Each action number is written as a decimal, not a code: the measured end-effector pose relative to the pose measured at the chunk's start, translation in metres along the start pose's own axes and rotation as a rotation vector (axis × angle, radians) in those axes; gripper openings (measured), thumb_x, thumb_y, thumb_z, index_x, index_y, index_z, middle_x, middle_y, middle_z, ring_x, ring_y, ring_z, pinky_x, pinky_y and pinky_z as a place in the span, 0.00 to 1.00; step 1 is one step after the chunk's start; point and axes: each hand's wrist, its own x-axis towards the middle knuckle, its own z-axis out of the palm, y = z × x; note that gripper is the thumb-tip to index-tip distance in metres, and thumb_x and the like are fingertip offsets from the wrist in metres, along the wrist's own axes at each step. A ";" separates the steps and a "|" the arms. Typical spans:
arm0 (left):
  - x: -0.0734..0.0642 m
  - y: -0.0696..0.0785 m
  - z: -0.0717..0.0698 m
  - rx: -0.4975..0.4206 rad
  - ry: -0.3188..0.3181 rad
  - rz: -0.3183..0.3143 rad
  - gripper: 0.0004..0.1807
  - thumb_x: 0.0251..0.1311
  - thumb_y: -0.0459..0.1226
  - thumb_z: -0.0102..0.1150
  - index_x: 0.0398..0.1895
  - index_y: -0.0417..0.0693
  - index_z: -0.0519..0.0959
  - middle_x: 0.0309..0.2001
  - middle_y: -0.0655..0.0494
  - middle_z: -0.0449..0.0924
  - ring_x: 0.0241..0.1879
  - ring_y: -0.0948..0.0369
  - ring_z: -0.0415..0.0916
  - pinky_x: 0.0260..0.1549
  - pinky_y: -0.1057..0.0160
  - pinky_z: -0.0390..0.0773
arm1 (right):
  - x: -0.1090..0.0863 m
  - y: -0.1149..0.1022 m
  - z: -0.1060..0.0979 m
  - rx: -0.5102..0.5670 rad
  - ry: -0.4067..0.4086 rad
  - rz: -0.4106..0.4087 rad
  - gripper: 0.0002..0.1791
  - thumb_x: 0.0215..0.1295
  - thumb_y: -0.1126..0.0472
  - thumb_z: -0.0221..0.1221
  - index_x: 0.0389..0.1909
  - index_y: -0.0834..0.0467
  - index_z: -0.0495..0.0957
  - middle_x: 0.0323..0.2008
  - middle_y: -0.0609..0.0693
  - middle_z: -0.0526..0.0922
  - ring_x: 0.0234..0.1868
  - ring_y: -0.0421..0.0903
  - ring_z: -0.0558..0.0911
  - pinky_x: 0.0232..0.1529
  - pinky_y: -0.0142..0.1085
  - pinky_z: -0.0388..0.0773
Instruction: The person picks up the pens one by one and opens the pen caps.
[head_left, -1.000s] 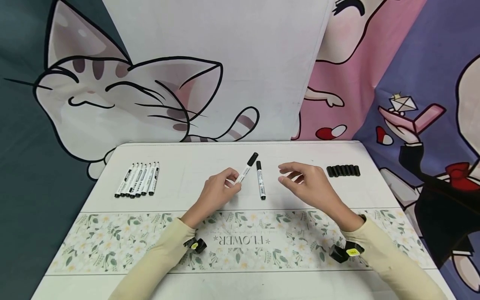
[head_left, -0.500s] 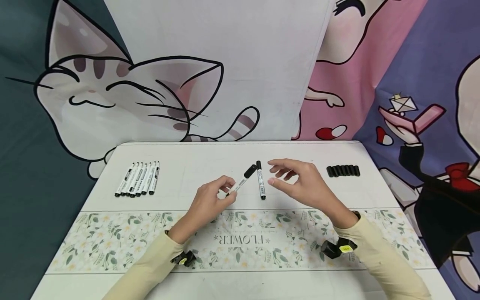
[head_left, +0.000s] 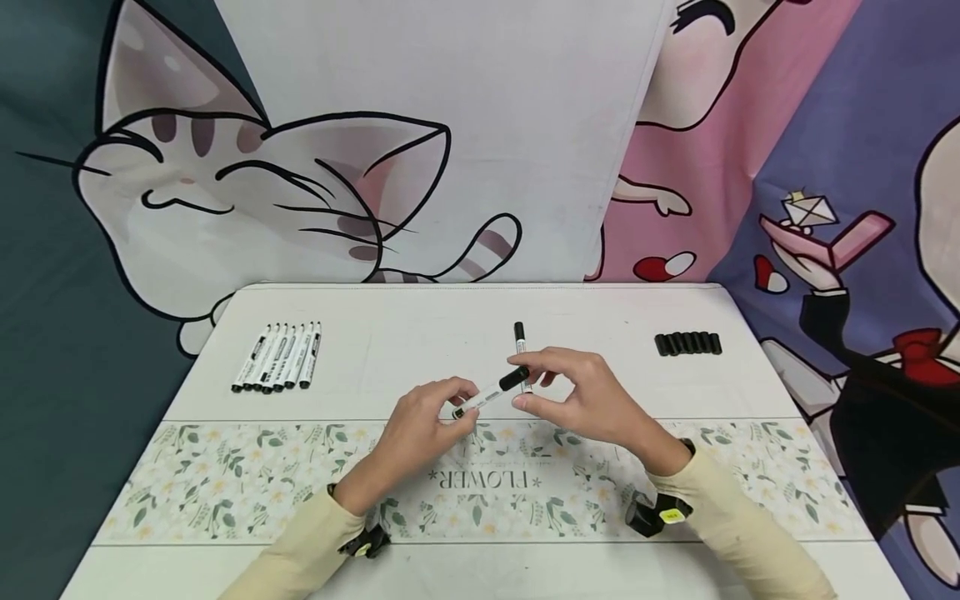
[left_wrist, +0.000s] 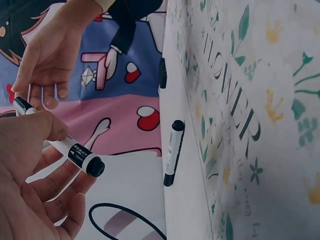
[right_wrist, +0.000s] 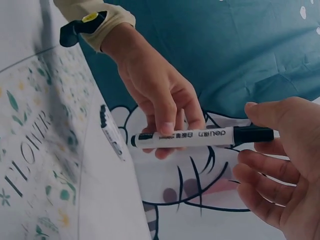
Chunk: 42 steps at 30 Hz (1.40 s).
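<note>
My left hand [head_left: 422,427] pinches a capped whiteboard marker [head_left: 483,398] between thumb and fingers, near its tail end. The marker is held above the table, its black cap [right_wrist: 253,135] tilted up to the right. My right hand [head_left: 581,393] is around the cap end. In the right wrist view its thumb stands apart from the cap, with the other fingers loosely bent beyond and below it; I cannot tell whether any finger touches. A second capped marker [left_wrist: 174,150] lies on the table, partly hidden behind my right hand in the head view.
Several uncapped markers [head_left: 279,358] lie side by side at the table's left. Several loose black caps [head_left: 687,343] form a row at the right. The white table [head_left: 420,317] carries a floral band [head_left: 247,479], and a cartoon backdrop [head_left: 525,108] hangs behind it.
My left hand has brought the held marker lower and tilted it flatter. My right hand has moved left and nearer, from apart to around the cap end.
</note>
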 end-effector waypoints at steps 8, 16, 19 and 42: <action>-0.008 0.000 0.003 0.024 -0.011 -0.011 0.08 0.60 0.36 0.66 0.43 0.52 0.85 0.37 0.61 0.87 0.38 0.62 0.82 0.41 0.55 0.79 | -0.005 -0.002 0.008 -0.011 -0.019 -0.036 0.18 0.65 0.59 0.69 0.55 0.54 0.85 0.46 0.44 0.88 0.39 0.38 0.83 0.38 0.33 0.81; -0.017 -0.002 0.008 0.060 -0.011 0.003 0.10 0.60 0.37 0.70 0.44 0.52 0.85 0.39 0.61 0.88 0.38 0.62 0.83 0.40 0.57 0.79 | -0.008 -0.006 0.011 -0.059 -0.021 -0.016 0.10 0.65 0.59 0.70 0.46 0.53 0.87 0.41 0.42 0.88 0.38 0.36 0.83 0.33 0.31 0.81; -0.019 -0.001 0.012 0.083 -0.004 0.022 0.12 0.59 0.39 0.72 0.45 0.52 0.84 0.41 0.61 0.88 0.38 0.63 0.84 0.39 0.58 0.79 | -0.009 -0.007 0.012 -0.070 -0.005 0.009 0.09 0.64 0.59 0.70 0.45 0.52 0.87 0.40 0.41 0.88 0.38 0.35 0.83 0.32 0.31 0.81; -0.007 0.012 0.017 -0.035 0.081 0.261 0.14 0.61 0.43 0.71 0.48 0.49 0.85 0.40 0.59 0.89 0.35 0.67 0.83 0.33 0.65 0.78 | -0.004 -0.027 0.008 -0.030 0.202 -0.269 0.13 0.73 0.51 0.63 0.38 0.55 0.88 0.33 0.42 0.87 0.35 0.38 0.84 0.35 0.27 0.76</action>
